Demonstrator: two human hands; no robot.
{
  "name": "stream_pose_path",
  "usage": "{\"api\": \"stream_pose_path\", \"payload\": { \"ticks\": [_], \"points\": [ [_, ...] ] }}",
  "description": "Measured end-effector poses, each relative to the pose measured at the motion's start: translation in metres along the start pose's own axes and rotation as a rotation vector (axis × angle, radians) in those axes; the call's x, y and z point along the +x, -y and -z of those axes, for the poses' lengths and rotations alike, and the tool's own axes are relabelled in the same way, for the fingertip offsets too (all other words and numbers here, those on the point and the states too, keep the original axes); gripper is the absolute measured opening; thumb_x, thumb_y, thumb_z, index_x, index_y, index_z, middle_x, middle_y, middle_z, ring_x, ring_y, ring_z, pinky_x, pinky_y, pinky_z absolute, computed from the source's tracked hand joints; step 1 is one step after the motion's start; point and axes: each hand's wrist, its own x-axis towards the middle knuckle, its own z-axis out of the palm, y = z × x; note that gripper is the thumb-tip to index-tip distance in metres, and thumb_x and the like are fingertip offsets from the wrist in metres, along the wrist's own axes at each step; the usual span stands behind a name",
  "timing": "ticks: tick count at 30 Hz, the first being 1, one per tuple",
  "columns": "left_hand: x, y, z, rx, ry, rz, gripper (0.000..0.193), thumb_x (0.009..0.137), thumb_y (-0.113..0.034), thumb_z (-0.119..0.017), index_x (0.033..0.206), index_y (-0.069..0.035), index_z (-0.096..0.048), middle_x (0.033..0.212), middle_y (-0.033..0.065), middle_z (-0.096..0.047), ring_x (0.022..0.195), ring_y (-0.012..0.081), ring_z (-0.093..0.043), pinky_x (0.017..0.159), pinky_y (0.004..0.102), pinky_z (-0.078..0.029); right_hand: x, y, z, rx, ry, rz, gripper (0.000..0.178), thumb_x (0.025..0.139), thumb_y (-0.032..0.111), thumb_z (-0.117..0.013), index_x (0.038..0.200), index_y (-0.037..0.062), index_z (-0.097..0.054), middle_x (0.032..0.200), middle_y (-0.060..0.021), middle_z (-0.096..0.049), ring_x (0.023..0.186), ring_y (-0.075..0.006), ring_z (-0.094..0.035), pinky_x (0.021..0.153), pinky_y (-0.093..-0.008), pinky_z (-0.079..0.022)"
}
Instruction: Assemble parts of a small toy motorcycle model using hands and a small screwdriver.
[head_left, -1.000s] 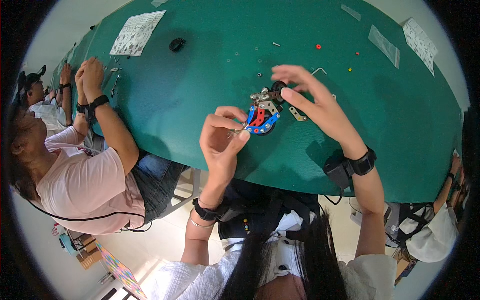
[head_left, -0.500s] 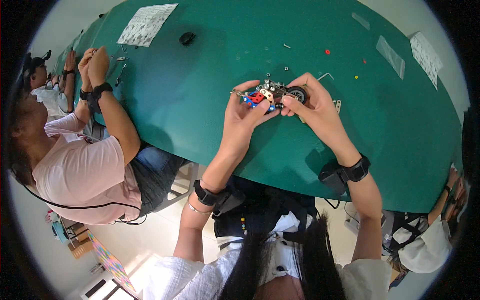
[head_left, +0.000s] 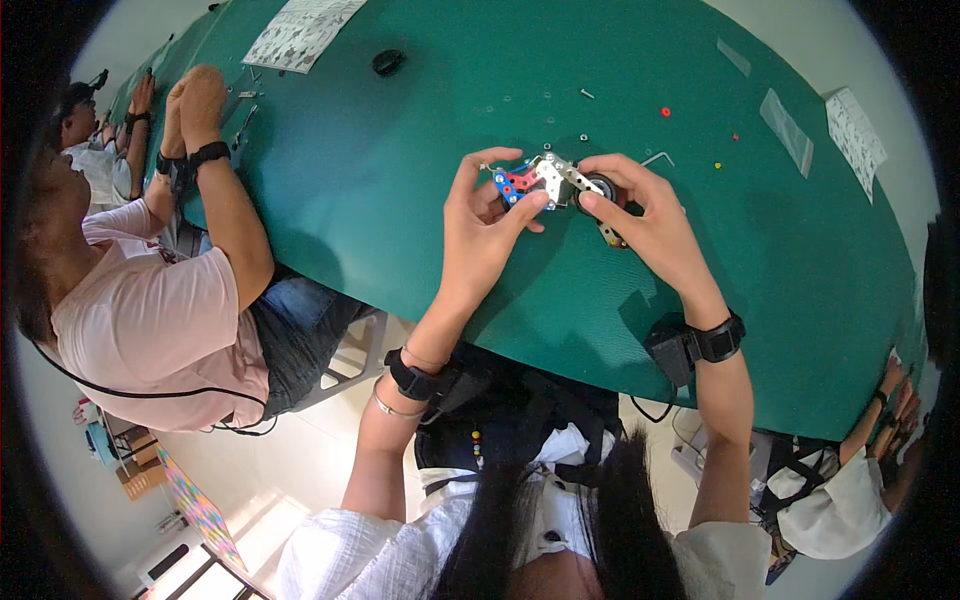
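Head view: one metal model, blue, red and silver, is held over the green table, between both hands. Its blue-and-red end is pinched between thumb and fingers of the left hand; its wheel is gripped likewise by the right hand. Probable faults: joints may be worked loose if the ends are twisted against each other; small parts may be scattered if a hand is swept forward. Surroundings: one nut and one bolt, placed beyond the model; one hex key, near the right fingers; one red ring and one bag, farther off. One strip is partly hidden by the right hand, by which access is obstructed.
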Motion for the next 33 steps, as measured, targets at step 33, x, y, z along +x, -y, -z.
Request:
{"api": "stream_pose_path", "payload": {
  "ticks": [33],
  "points": [
    [0.005, 0.01, 0.007, 0.069, -0.047, -0.299, 0.053, 0.08, 0.009, -0.062, 0.129, -0.001, -0.043, 0.125, 0.0122, -0.052, 0.117, 0.0194, -0.051, 0.1, 0.0328, -0.042, 0.003, 0.003, -0.009, -0.321, -0.046, 0.295, 0.028, 0.078, 0.009, -0.069, 0.103, 0.0045, -0.056, 0.092, -0.0094, -0.059, 0.088, -0.0267, -0.057, 0.078, -0.0363, -0.046]
  ]
}}
